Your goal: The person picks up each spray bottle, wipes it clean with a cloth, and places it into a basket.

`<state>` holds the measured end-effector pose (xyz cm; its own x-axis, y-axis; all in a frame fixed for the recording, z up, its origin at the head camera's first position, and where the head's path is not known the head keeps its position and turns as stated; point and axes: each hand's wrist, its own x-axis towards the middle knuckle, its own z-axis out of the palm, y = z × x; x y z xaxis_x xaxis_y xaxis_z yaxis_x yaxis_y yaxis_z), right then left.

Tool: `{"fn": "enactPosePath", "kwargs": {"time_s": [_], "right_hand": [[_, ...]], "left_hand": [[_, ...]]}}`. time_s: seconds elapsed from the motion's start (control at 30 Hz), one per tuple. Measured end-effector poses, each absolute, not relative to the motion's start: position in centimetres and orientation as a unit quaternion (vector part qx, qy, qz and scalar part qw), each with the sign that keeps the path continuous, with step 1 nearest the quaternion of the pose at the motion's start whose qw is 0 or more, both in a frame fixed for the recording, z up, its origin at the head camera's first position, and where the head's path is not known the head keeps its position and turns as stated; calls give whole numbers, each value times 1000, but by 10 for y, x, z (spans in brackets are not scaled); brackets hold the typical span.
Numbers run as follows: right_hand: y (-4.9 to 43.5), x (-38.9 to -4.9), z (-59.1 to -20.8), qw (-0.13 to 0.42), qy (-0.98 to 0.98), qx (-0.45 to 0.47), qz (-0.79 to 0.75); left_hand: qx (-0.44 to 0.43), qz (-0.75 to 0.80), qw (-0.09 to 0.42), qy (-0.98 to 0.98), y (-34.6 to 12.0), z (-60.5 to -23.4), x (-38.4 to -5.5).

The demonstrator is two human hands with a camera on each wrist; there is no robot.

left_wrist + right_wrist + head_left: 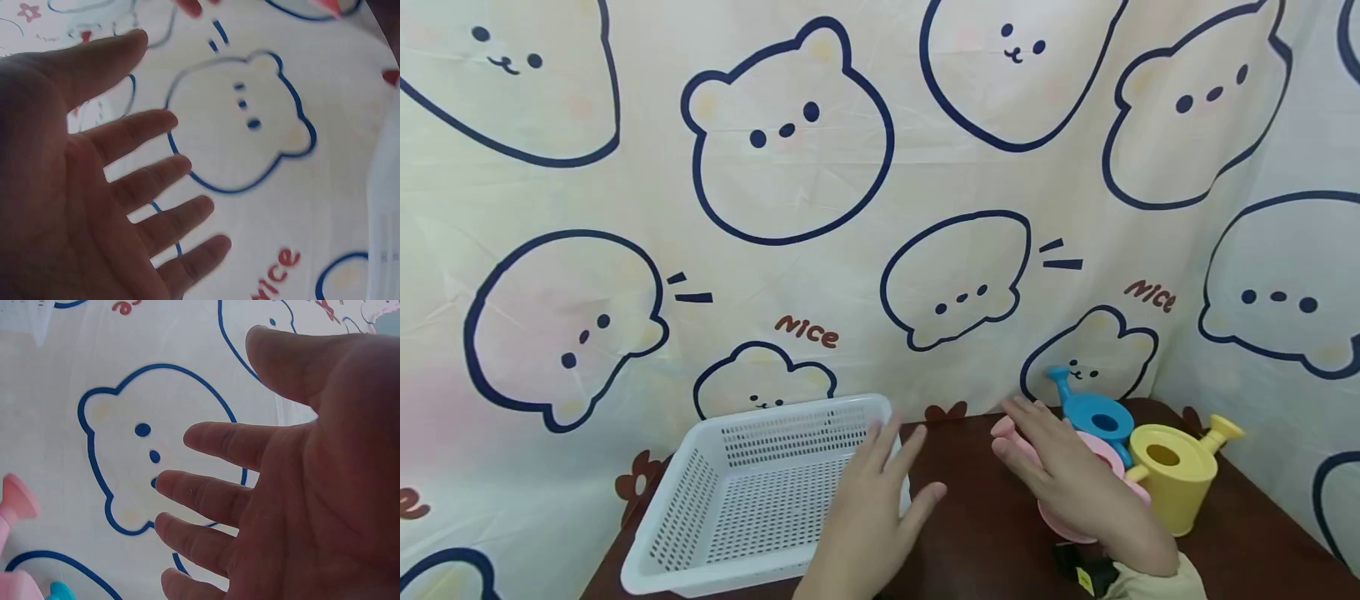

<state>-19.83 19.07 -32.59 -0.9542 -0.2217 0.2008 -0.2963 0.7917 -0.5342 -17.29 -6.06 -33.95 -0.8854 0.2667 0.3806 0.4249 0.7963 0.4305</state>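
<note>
My left hand (872, 508) is held over the right end of a white perforated basket (700, 450), its fingers spread and nothing in them. In the left wrist view the palm (69, 187) faces the camera, fingers straight and apart. My right hand (1067, 471) hovers in front of a pink watering can (1101, 450) and hides much of it; its fingers are straight and hold nothing, as the right wrist view shows too. Behind the pink can stands a blue watering can (1093, 412), and to its right a yellow watering can (1183, 475).
All of this stands on a dark brown table (958, 517). Below my right wrist lies a small black object with a yellow label (1084, 575). A pale curtain (775, 275) with bear drawings hangs right behind the table and along its right side.
</note>
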Motion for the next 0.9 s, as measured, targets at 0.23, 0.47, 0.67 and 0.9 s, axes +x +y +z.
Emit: {"fn": "enactPosePath", "kwargs": {"time_s": [0.23,0.47,0.67,0.9], "right_hand": [[202,-197,-328,44,-951,103,290],[219,-199,-326,25,-951,90,295],[236,-203,-326,19,-953,67,296],[263,-210,-329,16,-959,31,280]], "left_hand": [[-264,-232,160,-922,-45,-339,-168],[-268,-238,150,-921,-40,-336,-166],[-288,-227,117,-923,-39,-336,-166],[-345,-190,-35,-919,-18,-352,-171]]}}
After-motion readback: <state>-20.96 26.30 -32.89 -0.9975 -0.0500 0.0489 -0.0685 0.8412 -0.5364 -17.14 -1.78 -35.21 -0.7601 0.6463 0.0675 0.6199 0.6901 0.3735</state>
